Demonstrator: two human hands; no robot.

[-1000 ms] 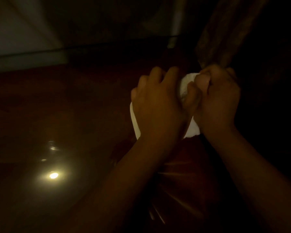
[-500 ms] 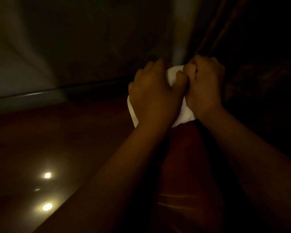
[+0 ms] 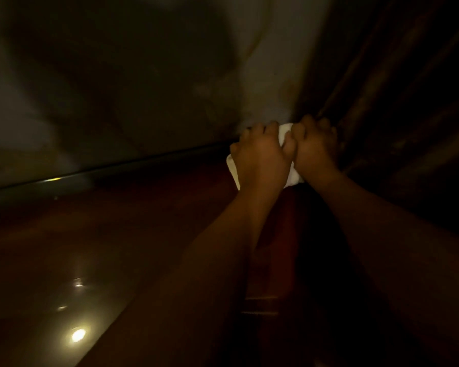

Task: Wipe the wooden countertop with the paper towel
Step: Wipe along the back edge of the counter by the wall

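Both fists, left hand (image 3: 260,154) and right hand (image 3: 314,149), fingers curled tight on the paper towel (image 3: 365,129) at the tabletop's (image 3: 117,234) two o'clock corner (dim light). Soft, light, tearable; best bunched and pressed flat.

Item count, head view:

- Hands: two. One left hand (image 3: 260,154) and one right hand (image 3: 314,148), side by side at the far right corner of the wooden countertop (image 3: 117,234).
- Paper towels: one. A single white paper towel (image 3: 293,178) is gripped under both hands.
- Countertops: one.
- Light reflections: three. One bright reflection (image 3: 78,335) near the front left edge, with two fainter ones just behind it.
- Curtains: one, a dark curtain (image 3: 395,102) along the right edge.
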